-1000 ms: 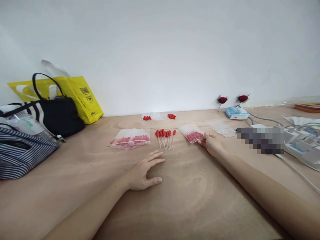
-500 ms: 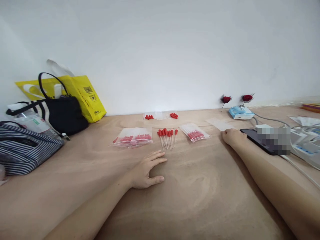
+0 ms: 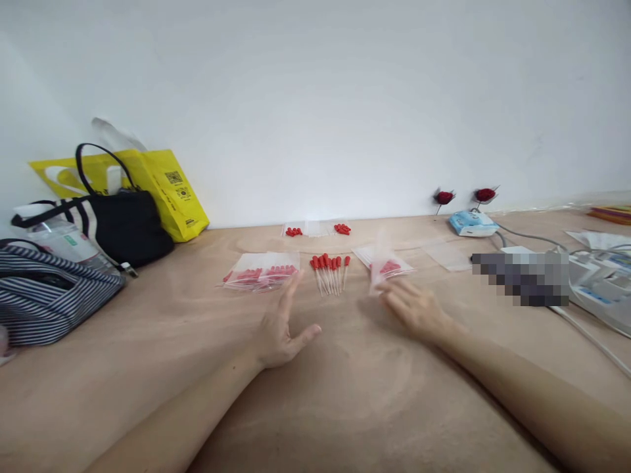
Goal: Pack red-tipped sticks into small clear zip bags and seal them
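While the left hand (image 3: 283,328) rests on its edge on the bench (image 3: 345,407) with fingers spread and nothing in it, the right hand (image 3: 414,309) has its fingertips closed on the lower edge of a clear bag (image 3: 381,257), which stands up blurred just in front of a filled bag (image 3: 394,267) of red-topped pieces. Between the two hands, a little farther back, lies a row of loose droppers (image 3: 330,269) with red bulbs, and left of these two more filled bags (image 3: 261,270) overlap, just beyond the left fingertips. Two small heaps of red caps (image 3: 294,231) sit against the wall (image 3: 315,98). To the right, flat empty bags (image 3: 451,255) lie near a dark blurred patch (image 3: 520,277), with a white cable (image 3: 586,336) running toward the near edge and a blue-and-white box (image 3: 472,223) below two red roses (image 3: 444,197). Along the left side a striped bag (image 3: 44,295), a black handbag (image 3: 123,223) and a yellow bag (image 3: 167,190) crowd the back corner. Bare wood stretches between and before both forearms, giving free room toward the near edge.
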Demonstrator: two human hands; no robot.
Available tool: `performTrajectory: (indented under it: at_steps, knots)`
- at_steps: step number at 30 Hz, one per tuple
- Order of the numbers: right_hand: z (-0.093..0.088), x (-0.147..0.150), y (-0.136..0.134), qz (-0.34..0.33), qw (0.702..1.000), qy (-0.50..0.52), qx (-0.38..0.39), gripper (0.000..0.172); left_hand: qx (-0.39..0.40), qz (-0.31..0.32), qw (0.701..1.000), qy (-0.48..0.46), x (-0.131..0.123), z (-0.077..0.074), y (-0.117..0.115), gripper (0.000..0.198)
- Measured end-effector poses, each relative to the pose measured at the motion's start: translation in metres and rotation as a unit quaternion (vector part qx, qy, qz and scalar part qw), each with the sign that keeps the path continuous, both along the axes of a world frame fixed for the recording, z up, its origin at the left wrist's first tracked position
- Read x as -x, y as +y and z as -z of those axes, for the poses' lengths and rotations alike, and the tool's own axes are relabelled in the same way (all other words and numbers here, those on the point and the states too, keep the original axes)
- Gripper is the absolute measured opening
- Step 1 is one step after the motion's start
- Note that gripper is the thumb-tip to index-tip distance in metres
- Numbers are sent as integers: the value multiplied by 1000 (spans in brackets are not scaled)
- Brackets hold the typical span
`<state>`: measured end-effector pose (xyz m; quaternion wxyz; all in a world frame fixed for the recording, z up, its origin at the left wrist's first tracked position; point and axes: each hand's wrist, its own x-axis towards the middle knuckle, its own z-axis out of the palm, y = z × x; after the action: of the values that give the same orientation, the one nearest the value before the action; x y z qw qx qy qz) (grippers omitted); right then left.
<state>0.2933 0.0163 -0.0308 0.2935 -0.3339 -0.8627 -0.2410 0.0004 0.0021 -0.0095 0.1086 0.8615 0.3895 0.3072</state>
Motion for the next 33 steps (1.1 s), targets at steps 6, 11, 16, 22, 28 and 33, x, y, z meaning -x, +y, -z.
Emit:
performTrajectory:
  at_steps: [6, 11, 16, 22, 28, 33]
  knots:
    - [-11, 44, -33, -205, 942, -43, 261, 18, -102, -7, 994, -25, 0, -7, -2, 54]
    - [-22, 46, -8, -151, 894, 90, 413, 26, -2, 71, 989, 131, -11, -11, -11, 45]
    - [-24, 51, 67, 140, 942, -1, 304, 28, 121, 77, 962, 233, -20, -7, -13, 57]
    - [-24, 47, 121, 150, 947, -91, 270, 31, 125, 124, 969, 172, -7, -7, 2, 45]
    - [-28, 37, 130, 76, 947, -192, 245, 21, 182, 104, 970, 121, -5, -10, -2, 33]
    - [-34, 37, 128, 31, 943, -251, 215, 17, 201, 92, 965, 140, -6, -8, -5, 37]
